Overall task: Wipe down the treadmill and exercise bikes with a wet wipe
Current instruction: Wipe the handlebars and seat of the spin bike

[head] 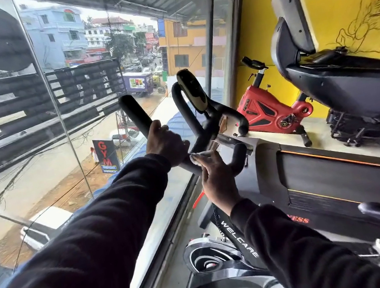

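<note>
Left hand (165,143) is wrapped around the left handlebar (136,113) of the black exercise bike (240,240), basically steadying it. Right hand (216,179) has the wet wipe (199,155) pinched under its fingers and pressed onto the bar just beside the left hand, near the middle of the bars. So I'd say we're mid-wipe on the handlebars. Next bit probably needs sliding the wipe along the tube and around the bends, keeping pressure on.

The gripped bar runs long-ways up and away from the left hand, tip pointing toward the window. A small console (194,91) sits just beyond both hands. Treadmill (336,171) is off past the right hand, red bike (270,109) further beyond that.
</note>
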`<state>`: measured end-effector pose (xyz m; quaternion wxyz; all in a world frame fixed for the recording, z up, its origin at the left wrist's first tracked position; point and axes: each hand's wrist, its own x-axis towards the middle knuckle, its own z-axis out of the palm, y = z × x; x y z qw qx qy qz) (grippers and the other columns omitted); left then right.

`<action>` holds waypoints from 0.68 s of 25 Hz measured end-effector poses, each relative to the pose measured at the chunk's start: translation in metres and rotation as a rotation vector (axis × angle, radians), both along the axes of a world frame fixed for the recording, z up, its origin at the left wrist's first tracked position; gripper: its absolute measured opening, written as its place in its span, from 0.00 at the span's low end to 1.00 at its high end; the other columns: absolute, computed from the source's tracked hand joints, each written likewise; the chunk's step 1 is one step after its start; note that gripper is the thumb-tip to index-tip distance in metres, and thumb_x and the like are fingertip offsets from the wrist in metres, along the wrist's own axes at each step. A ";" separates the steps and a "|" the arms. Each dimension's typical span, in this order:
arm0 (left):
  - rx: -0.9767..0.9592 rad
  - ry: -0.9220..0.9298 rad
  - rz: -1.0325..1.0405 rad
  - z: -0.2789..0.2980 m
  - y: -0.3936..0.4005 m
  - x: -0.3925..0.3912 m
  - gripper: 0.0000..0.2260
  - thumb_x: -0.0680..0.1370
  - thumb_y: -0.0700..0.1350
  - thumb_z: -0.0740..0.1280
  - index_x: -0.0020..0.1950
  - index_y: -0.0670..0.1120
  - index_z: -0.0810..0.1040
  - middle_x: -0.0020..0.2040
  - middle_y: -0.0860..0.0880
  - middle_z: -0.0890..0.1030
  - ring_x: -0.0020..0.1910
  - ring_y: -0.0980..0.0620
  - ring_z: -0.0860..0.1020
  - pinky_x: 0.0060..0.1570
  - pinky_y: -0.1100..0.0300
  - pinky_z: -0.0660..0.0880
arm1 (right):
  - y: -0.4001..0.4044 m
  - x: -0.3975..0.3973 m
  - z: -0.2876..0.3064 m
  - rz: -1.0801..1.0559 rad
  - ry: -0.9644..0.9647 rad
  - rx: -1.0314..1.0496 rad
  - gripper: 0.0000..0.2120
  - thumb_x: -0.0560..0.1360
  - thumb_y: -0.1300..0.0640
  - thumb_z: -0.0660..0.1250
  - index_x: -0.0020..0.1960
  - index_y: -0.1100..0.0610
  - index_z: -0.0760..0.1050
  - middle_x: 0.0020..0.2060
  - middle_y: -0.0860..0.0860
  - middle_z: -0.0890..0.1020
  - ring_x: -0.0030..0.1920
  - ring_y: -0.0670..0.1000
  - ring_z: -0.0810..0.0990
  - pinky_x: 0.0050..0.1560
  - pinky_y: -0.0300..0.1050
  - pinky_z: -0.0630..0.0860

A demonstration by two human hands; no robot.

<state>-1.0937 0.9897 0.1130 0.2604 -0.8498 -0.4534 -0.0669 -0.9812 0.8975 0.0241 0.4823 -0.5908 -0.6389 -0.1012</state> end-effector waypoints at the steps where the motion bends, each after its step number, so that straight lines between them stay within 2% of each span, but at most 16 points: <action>1: -0.009 0.008 -0.014 -0.003 -0.002 0.001 0.21 0.81 0.51 0.49 0.33 0.46 0.70 0.44 0.50 0.85 0.53 0.50 0.74 0.58 0.49 0.61 | -0.004 0.003 -0.005 0.019 -0.029 0.025 0.20 0.74 0.72 0.61 0.62 0.59 0.79 0.57 0.53 0.77 0.57 0.49 0.79 0.65 0.36 0.71; 3: -0.019 0.019 -0.041 -0.007 -0.006 0.001 0.19 0.81 0.51 0.51 0.34 0.47 0.71 0.44 0.52 0.85 0.54 0.50 0.74 0.58 0.50 0.60 | 0.003 -0.004 -0.003 -0.055 -0.009 0.008 0.22 0.73 0.71 0.61 0.63 0.58 0.78 0.59 0.54 0.78 0.59 0.52 0.78 0.64 0.48 0.74; 5: -0.022 0.061 -0.061 -0.010 -0.008 -0.001 0.16 0.81 0.53 0.55 0.38 0.51 0.76 0.44 0.55 0.84 0.55 0.51 0.75 0.59 0.50 0.60 | 0.005 -0.022 -0.005 -0.125 -0.030 -0.038 0.24 0.72 0.71 0.61 0.66 0.58 0.75 0.62 0.57 0.77 0.63 0.56 0.76 0.66 0.52 0.71; 7: -0.018 0.082 -0.082 -0.014 -0.011 -0.002 0.12 0.80 0.54 0.58 0.45 0.54 0.80 0.45 0.56 0.84 0.57 0.51 0.74 0.61 0.50 0.60 | -0.007 -0.010 -0.022 -0.090 -0.233 0.031 0.27 0.71 0.73 0.62 0.68 0.59 0.73 0.65 0.59 0.76 0.66 0.57 0.73 0.69 0.52 0.68; 9: -0.055 0.052 -0.081 -0.015 -0.012 -0.002 0.13 0.80 0.56 0.59 0.49 0.55 0.82 0.48 0.57 0.83 0.58 0.51 0.73 0.62 0.51 0.59 | -0.018 0.024 -0.032 0.015 -0.408 0.086 0.26 0.72 0.75 0.64 0.67 0.60 0.74 0.66 0.59 0.75 0.68 0.58 0.71 0.69 0.53 0.68; 10: -0.065 0.043 -0.087 -0.016 -0.013 -0.001 0.14 0.80 0.57 0.58 0.50 0.54 0.82 0.49 0.57 0.82 0.58 0.51 0.73 0.63 0.51 0.58 | -0.020 0.034 -0.030 0.039 -0.426 0.092 0.24 0.72 0.74 0.64 0.66 0.60 0.75 0.66 0.59 0.75 0.67 0.58 0.72 0.68 0.54 0.70; 12: -0.083 0.027 -0.099 -0.016 -0.017 0.000 0.18 0.81 0.57 0.54 0.53 0.52 0.82 0.51 0.53 0.82 0.60 0.48 0.73 0.63 0.50 0.57 | -0.015 0.026 -0.023 0.002 -0.346 0.028 0.22 0.73 0.72 0.62 0.66 0.59 0.75 0.65 0.58 0.76 0.65 0.58 0.75 0.65 0.54 0.72; 14: -0.105 -0.013 -0.108 -0.016 -0.020 0.000 0.21 0.82 0.56 0.50 0.55 0.50 0.81 0.52 0.49 0.82 0.61 0.46 0.73 0.64 0.50 0.56 | -0.013 0.002 -0.025 -0.075 -0.307 -0.019 0.24 0.74 0.70 0.58 0.69 0.60 0.72 0.67 0.59 0.74 0.67 0.59 0.72 0.68 0.54 0.69; 17: -0.099 0.010 -0.113 -0.017 -0.022 0.000 0.21 0.82 0.58 0.50 0.55 0.51 0.80 0.51 0.50 0.80 0.59 0.47 0.72 0.64 0.50 0.57 | -0.022 0.031 -0.040 0.035 -0.450 0.071 0.22 0.76 0.70 0.60 0.68 0.59 0.74 0.69 0.59 0.73 0.70 0.60 0.70 0.71 0.52 0.66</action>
